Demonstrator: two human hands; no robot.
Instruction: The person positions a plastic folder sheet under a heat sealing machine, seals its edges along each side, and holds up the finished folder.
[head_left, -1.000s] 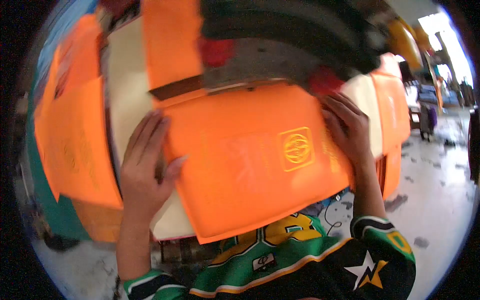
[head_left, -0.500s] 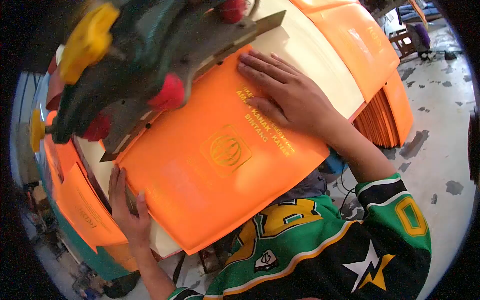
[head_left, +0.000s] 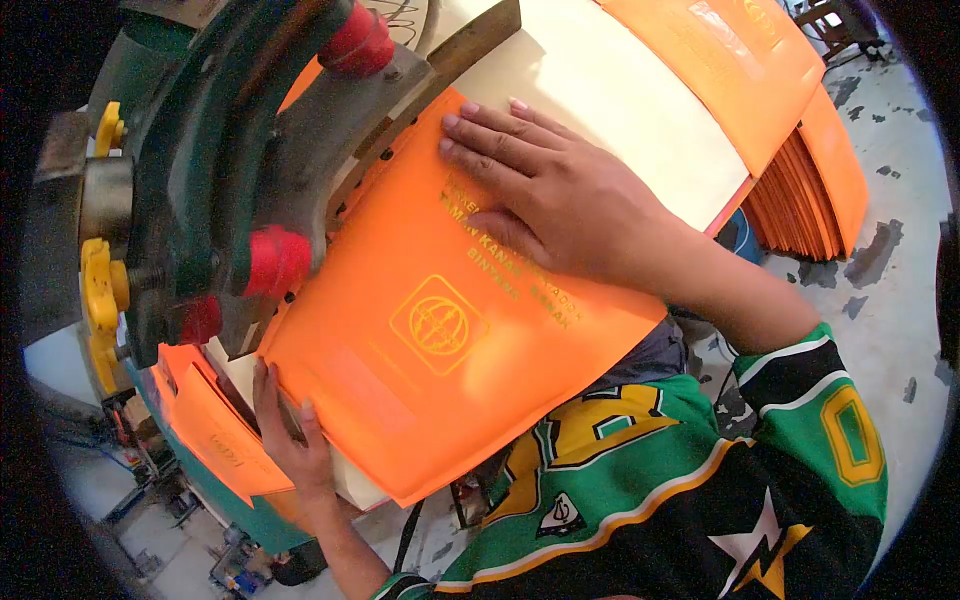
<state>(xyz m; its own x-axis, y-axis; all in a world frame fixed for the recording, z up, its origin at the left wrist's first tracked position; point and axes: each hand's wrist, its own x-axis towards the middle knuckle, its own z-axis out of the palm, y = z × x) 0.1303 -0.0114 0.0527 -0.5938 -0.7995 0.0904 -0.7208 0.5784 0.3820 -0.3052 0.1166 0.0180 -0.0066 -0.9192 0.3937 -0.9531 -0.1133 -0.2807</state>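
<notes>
An orange folder (head_left: 370, 400) with gold printed lettering and a globe emblem lies on a cream work surface (head_left: 585, 75). Its far edge meets the metal bar of a dark green machine (head_left: 190, 150). My right hand (head_left: 560, 190) rests flat on the upper right part of the folder, fingers stretched out and covering some of the lettering. At the folder's lower left edge is my left hand (head_left: 298, 440), with its thumb apart from the fingers and nothing in its grasp.
The machine carries red knobs (head_left: 278, 260) and yellow wing knobs (head_left: 102, 300). More orange folders (head_left: 725, 70) lie at the upper right, with a thick stack (head_left: 805, 195) below them. Other orange folders (head_left: 215, 430) sit at the left.
The camera view has shifted, so the machine and yellow knobs appear sharper and elsewhere in the picture. Both hands keep much the same places on the folder.
</notes>
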